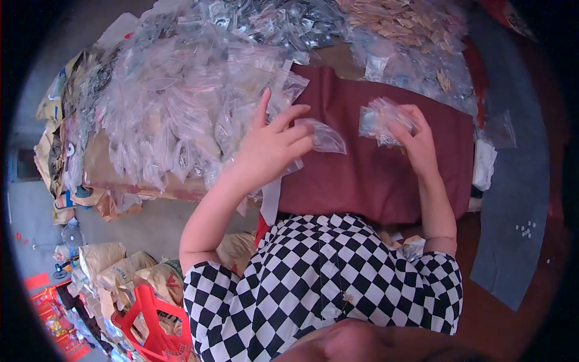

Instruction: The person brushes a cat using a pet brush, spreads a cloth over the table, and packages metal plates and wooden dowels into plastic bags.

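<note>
My left hand (268, 145) is over the edge of the pile of clear plastic zip bags (181, 102), its fingers spread apart. Just beyond its fingertips, a single clear zip bag (329, 139) lies on the dark red cloth (374, 175); whether the fingers touch it I cannot tell. Above the right part of the cloth, my right hand (416, 136) is closed on a small bunch of filled zip bags (385, 123). Their contents look partly grey and partly tan, too small to name.
Small grey packets (277, 21) and tan pieces (410, 21) are heaped at the back of the table. More small packets (416, 72) lie behind the cloth. Paper sacks (126, 268) and a red plastic stool (151, 329) stand at the lower left. A grey mat (512, 181) runs along the right.
</note>
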`<state>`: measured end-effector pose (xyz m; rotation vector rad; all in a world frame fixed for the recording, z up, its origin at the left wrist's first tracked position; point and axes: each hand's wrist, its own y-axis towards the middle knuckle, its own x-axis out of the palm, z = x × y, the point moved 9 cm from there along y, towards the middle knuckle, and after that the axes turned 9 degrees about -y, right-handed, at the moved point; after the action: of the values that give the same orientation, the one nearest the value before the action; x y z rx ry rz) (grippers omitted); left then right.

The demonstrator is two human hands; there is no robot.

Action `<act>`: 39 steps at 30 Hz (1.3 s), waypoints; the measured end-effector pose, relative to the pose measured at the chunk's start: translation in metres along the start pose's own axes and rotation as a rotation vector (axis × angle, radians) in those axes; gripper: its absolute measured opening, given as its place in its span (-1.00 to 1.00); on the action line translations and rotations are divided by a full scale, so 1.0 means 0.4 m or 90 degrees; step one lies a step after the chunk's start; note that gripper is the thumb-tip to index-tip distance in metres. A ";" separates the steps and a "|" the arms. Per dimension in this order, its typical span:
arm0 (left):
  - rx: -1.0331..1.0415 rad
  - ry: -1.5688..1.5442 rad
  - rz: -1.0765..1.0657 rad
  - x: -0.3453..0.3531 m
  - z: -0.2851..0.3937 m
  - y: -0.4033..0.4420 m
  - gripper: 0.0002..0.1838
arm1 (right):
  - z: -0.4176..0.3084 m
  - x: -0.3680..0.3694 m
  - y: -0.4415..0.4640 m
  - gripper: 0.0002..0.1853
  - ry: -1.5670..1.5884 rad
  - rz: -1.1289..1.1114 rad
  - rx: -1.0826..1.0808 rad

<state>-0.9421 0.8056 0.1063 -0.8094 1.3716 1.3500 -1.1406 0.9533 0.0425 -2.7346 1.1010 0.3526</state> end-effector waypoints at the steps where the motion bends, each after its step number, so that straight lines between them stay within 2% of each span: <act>1: 0.000 0.000 0.001 0.002 0.002 -0.006 -0.80 | -0.018 0.018 0.003 -0.69 0.019 -0.033 -0.004; 7: -0.015 -0.078 -0.018 0.008 0.014 -0.041 -0.75 | -0.114 0.129 0.015 -0.62 0.111 -0.150 -0.105; 9: -0.080 -0.266 0.015 0.027 -0.009 -0.053 -0.72 | -0.130 0.157 0.021 -0.62 0.097 -0.155 -0.135; 14: -0.091 -0.244 0.033 0.035 0.000 -0.064 -0.66 | -0.178 0.221 0.018 -0.64 0.032 -0.200 -0.163; 16: -0.092 -0.268 0.053 0.041 0.004 -0.068 -0.65 | -0.211 0.241 0.019 -0.65 -0.083 -0.189 -0.257; 17: -0.100 -0.289 0.088 0.035 0.004 -0.068 -0.66 | -0.217 0.245 0.024 -0.65 -0.085 -0.188 -0.258; 19: -0.109 -0.310 0.125 0.029 0.006 -0.066 -0.66 | -0.252 0.259 0.017 -0.65 -0.274 -0.158 -0.358; 20: -0.123 -0.341 0.160 0.022 0.001 -0.067 -0.66 | -0.264 0.260 0.014 -0.65 -0.276 -0.159 -0.359; 22: -0.139 -0.373 0.198 0.024 -0.003 -0.069 -0.65 | -0.311 0.298 -0.035 -0.72 -0.559 -0.140 -0.541; 23: -0.133 -0.344 0.200 0.037 0.002 -0.072 -0.68 | -0.311 0.311 -0.044 -0.72 -0.560 -0.142 -0.543; 25: -0.128 -0.314 0.203 0.055 0.011 -0.072 -0.71 | -0.297 0.364 -0.066 -0.78 -0.754 -0.112 -0.580; 26: -0.137 -0.316 0.197 0.065 0.013 -0.068 -0.71 | -0.294 0.384 -0.073 -0.78 -0.756 -0.112 -0.580; 29: -0.152 -0.313 0.210 0.071 0.007 -0.067 -0.72 | -0.265 0.437 -0.063 -0.77 -0.911 -0.034 -0.540; 30: -0.157 -0.308 0.227 0.065 0.002 -0.071 -0.72 | -0.269 0.426 -0.057 -0.77 -0.910 -0.035 -0.540; 32: -0.168 -0.340 0.230 0.047 -0.007 -0.078 -0.69 | -0.315 0.379 -0.062 -0.79 -0.645 -0.094 -0.609; 33: -0.179 -0.374 0.234 0.039 -0.014 -0.083 -0.66 | -0.329 0.361 -0.063 -0.79 -0.644 -0.099 -0.613; 35: -0.184 -0.377 0.242 0.030 -0.020 -0.093 -0.65 | -0.355 0.324 -0.058 -0.75 -0.441 -0.176 -0.562; 36: -0.182 -0.383 0.243 0.029 -0.020 -0.095 -0.64 | -0.345 0.326 -0.058 -0.75 -0.442 -0.184 -0.565; 38: -0.166 -0.378 0.233 0.029 -0.014 -0.090 -0.64 | -0.311 0.337 -0.079 -0.85 -0.575 -0.114 -0.665; 39: -0.145 -0.373 0.218 0.033 -0.005 -0.083 -0.63 | -0.285 0.349 -0.076 -0.85 -0.578 -0.111 -0.660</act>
<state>-0.9149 0.8011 0.0839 -0.2764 0.9227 1.8533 -1.0045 0.8551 0.1144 -2.6440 0.4282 2.3463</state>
